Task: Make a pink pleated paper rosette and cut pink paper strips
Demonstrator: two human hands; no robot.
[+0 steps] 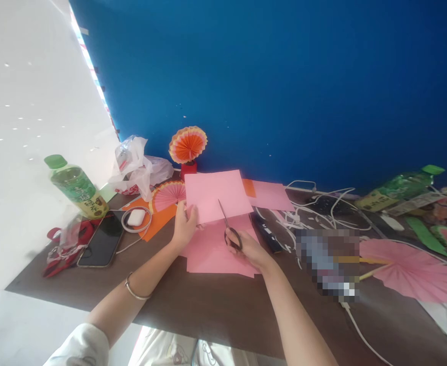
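My left hand [184, 223] grips the left edge of a pink paper sheet [216, 195], which is raised and tilted above the table. In my right hand [244, 249] is a pair of scissors [234, 240], fingers in the handles and blades pointing up in front of the raised sheet. The blades look nearly closed; whether they touch the paper I cannot tell. Below both hands lie more pink sheets [216, 259] on the brown table [193, 305].
Left: a green-capped bottle [76, 188], a phone [101, 241], a white earphone case [135, 217] and a plastic bag [132, 165]. An orange paper fan [188, 145] stands behind. Right: white cables [303, 211], a pink fan [414, 269], another bottle [398, 188].
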